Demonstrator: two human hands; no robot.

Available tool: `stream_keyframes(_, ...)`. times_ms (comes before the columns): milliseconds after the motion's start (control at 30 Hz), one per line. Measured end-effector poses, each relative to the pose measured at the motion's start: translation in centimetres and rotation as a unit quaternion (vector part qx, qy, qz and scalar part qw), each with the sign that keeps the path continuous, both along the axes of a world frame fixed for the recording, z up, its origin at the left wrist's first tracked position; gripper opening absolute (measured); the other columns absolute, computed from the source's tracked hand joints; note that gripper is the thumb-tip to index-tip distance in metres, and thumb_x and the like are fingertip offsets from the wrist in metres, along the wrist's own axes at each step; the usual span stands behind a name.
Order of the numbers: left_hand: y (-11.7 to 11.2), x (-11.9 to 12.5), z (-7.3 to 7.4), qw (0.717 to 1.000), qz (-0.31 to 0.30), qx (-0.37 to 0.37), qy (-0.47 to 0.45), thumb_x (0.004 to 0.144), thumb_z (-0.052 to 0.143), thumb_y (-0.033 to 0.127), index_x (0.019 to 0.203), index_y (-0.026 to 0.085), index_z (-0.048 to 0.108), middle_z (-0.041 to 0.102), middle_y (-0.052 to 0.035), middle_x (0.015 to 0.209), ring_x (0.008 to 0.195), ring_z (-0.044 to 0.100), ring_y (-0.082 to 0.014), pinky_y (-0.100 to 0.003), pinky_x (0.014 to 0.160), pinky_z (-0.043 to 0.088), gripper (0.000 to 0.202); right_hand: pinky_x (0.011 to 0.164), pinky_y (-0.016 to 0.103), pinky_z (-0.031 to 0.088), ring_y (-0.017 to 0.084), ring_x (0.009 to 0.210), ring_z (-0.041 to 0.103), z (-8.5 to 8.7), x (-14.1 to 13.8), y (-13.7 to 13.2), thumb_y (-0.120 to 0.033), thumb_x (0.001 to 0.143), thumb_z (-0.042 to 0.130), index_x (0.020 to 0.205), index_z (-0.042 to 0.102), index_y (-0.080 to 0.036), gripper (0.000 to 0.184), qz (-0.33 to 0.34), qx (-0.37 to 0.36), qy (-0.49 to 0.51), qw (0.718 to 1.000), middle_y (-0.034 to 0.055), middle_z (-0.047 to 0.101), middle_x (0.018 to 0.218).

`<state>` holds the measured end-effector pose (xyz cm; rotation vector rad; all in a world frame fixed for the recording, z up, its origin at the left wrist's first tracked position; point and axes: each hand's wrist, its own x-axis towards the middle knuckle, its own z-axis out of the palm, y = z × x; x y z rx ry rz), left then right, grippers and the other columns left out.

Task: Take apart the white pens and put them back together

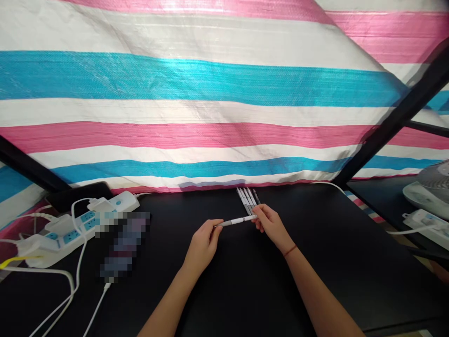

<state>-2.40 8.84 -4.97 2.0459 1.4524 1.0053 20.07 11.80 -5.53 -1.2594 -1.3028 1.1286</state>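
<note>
Pen (pixel 235 221): smooth wht plastic. Table (pixel 315 262): matt blk. Tarp (pixel 196 79): woven, glossy plastic.

**Tally at the table (pixel 333 262)**

From here I count two hands: the left hand (pixel 202 245) and right hand (pixel 270 226) share one pen (pixel 235 221). Four more pens (pixel 248 200) lie at 12 o'clock, one power strip (pixel 75 229) at 9 o'clock, another power strip (pixel 426 228) at 3 o'clock, and one fan (pixel 435 180) at 2 o'clock.

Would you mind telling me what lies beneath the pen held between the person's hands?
Beneath the white pen is the black tabletop; whatever lies under the left hand and right hand is hidden.
</note>
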Motion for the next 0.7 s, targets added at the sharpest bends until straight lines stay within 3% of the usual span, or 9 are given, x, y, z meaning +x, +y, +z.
stream_keyframes(133, 0.03, -0.14, 0.0, 1.0, 0.006, 0.01, -0.008, 0.092, 0.042, 0.032, 0.108, 0.022, 0.059, 0.066, -0.0031, 0.094, 0.077, 0.063, -0.0149, -0.027, 0.072, 0.05, 0.025, 0.042, 0.021, 0.035, 0.009, 0.044, 0.044, -0.14, 0.25, -0.04, -0.053, 0.081, 0.053, 0.061, 0.05, -0.018, 0.04, 0.001, 0.002, -0.039, 0.999, -0.0026, 0.05, 0.051)
stream_keyframes(300, 0.13, -0.44, 0.2, 0.999, 0.028, 0.019, -0.004, 0.091, 0.043, 0.032, 0.107, 0.021, 0.06, 0.066, -0.0022, 0.085, 0.07, 0.062, -0.0144, -0.027, 0.069, 0.05, 0.026, 0.044, 0.022, 0.04, 0.011, 0.049, 0.05, -0.13, 0.34, -0.01, -0.052, 0.077, 0.059, 0.074, 0.055, -0.018, 0.035, 0.033, -0.01, -0.007, 0.999, -0.0005, 0.057, 0.059)
stream_keyframes(533, -0.02, -0.28, 0.23, 0.999, 0.032, 0.029, -0.018, 0.092, 0.042, 0.032, 0.106, 0.022, 0.06, 0.064, -0.0017, 0.084, 0.068, 0.059, -0.0132, -0.025, 0.066, 0.048, 0.026, 0.042, 0.022, 0.034, 0.01, 0.044, 0.043, -0.21, 0.33, -0.01, -0.056, 0.084, 0.047, 0.061, 0.049, -0.019, 0.043, 0.02, -0.011, -0.064, 0.998, -0.0027, 0.047, 0.05)
stream_keyframes(700, 0.03, -0.22, 0.28, 0.999, 0.044, 0.016, -0.025, 0.091, 0.043, 0.033, 0.104, 0.021, 0.062, 0.065, -0.0022, 0.082, 0.071, 0.061, -0.0148, -0.026, 0.067, 0.049, 0.026, 0.041, 0.022, 0.033, 0.01, 0.045, 0.042, 0.04, 0.2, -0.06, -0.054, 0.082, 0.051, 0.069, 0.048, -0.02, 0.036, 0.026, 0.008, -0.027, 0.999, -0.0038, 0.047, 0.057)
